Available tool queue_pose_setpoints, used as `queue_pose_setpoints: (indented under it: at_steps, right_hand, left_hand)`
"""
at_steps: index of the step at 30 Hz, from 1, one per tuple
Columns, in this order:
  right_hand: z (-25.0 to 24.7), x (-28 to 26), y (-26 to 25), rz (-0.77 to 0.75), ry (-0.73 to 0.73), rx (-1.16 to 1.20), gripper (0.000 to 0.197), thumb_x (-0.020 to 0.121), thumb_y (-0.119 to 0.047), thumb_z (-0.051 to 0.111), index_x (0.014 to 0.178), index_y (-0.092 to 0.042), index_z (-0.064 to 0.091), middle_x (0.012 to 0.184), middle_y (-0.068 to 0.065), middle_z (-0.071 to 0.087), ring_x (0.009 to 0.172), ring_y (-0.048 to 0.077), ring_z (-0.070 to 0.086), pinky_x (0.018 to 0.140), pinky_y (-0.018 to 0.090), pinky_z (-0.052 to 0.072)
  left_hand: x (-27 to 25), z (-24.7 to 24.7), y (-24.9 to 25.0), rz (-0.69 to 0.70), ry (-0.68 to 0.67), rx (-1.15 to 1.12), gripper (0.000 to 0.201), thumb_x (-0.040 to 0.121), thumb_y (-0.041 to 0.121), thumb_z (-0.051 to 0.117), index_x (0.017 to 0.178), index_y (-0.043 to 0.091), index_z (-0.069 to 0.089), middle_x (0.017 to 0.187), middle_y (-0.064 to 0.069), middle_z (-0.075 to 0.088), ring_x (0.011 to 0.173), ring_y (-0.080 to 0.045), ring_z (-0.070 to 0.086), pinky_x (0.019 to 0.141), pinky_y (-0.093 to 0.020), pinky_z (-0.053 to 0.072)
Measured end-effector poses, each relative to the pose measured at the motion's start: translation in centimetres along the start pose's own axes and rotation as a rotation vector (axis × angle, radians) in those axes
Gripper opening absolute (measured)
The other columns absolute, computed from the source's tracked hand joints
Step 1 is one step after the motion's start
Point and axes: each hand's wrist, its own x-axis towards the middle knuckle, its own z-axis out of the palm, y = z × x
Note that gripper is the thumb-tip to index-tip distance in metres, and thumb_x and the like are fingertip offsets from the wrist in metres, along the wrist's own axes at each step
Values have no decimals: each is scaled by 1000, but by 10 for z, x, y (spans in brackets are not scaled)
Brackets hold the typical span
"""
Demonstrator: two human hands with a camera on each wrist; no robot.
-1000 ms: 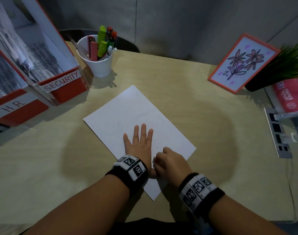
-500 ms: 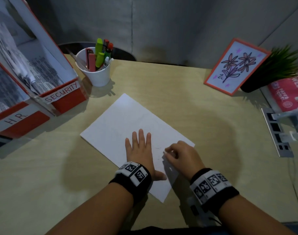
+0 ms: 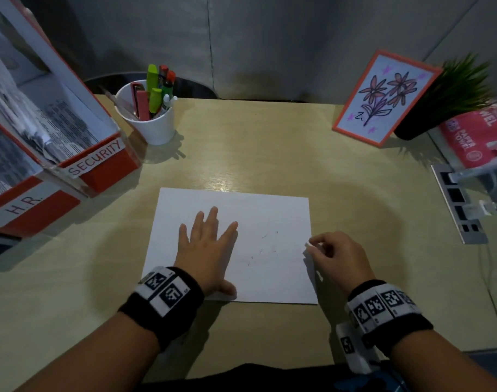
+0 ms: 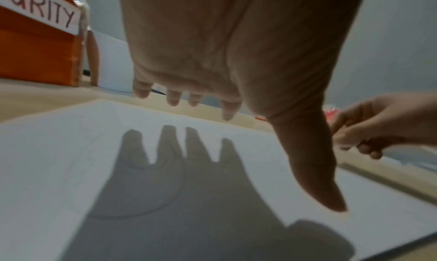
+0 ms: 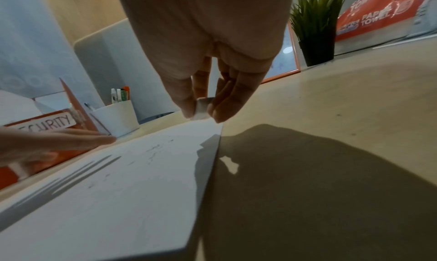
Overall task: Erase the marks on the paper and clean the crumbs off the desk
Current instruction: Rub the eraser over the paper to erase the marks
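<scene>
- Our right hand [image 3: 336, 257] pinches a small white eraser [image 5: 201, 107] between thumb and fingertips, poised at the paper's [image 3: 270, 216] right edge.
- The dark crumbs and faint marks [image 3: 263, 247] lie on the sheet just left of the eraser, between our two hands; the right hand is nearer them.
- Our left hand [image 3: 206, 250] has its fingers spread and straight over the paper's left half; the left wrist view shows a shadow beneath it, so whether it touches we cannot tell.
- The paper is thin, matte white, long axis running left to right, near the desk's [image 3: 270, 154] front edge.
- The desk is smooth pale wood; the eraser looks soft, blocky.
</scene>
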Motion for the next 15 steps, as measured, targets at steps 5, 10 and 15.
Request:
queue_pose_setpoints:
  at_steps: [5, 10, 15]
  right_hand:
    - [15, -16, -16, -122, -139, -77, 21, 85, -30, 64, 104, -21, 65, 88, -5, 55, 74, 9, 53, 69, 21, 43]
    - [44, -39, -40, -264, -248, -146, 23, 89, -39, 57, 106, -27, 65, 88, -9, 49, 78, 8, 50, 72, 17, 40]
    - [67, -47, -62, -473, -301, -243, 24, 92, -33, 50, 101, -16, 65, 84, 1, 49, 70, 15, 45, 63, 23, 36]
  left_hand:
    - [14, 21, 2, 94, -43, 16, 125, 60, 74, 70, 148, 36, -12, 156, -12, -28, 143, -40, -23, 112, -65, -2]
    - [11, 38, 24, -21, 1, -15, 123, 65, 84, 54, 147, 33, -23, 152, -17, -34, 139, -40, -30, 111, -62, -11]
    - [13, 44, 23, -26, 7, -38, 122, 69, 81, 51, 144, 30, -30, 152, -15, -36, 139, -36, -33, 112, -61, -11]
